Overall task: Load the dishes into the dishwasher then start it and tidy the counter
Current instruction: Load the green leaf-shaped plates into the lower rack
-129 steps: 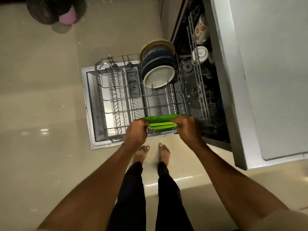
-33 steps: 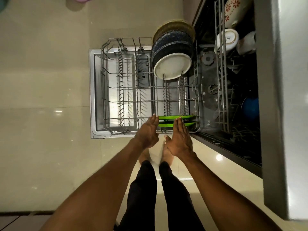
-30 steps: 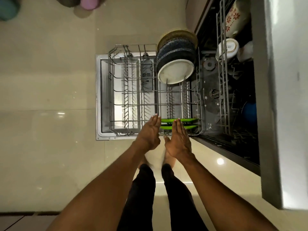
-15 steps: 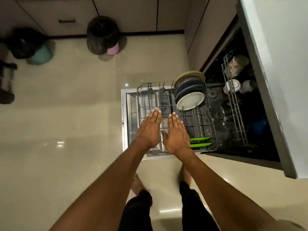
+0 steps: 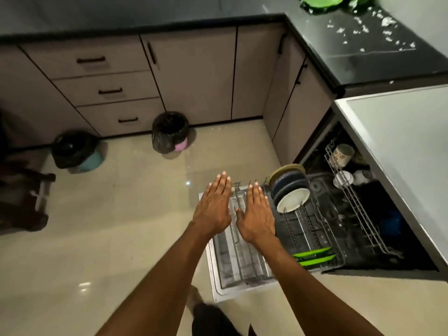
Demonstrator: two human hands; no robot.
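Green plates (image 5: 314, 255) stand on edge at the near end of the pulled-out lower rack (image 5: 304, 229); loading is under way. The left hand (image 5: 214, 207) and right hand (image 5: 257, 215) hover flat and empty above it. Next, probably fetch the green dishes (image 5: 322, 3) from the tabletop (image 5: 363, 57).

Glossy beige floor (image 5: 97, 238), grey cabinets (image 5: 194, 76) — black countertop (image 5: 363, 52)

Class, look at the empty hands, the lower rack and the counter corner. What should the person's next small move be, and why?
Probably reach toward the green dishes on the counter and fetch them. Both the left hand and right hand are flat and empty above the lower rack, which holds two green plates and has free slots, so loading looks unfinished.
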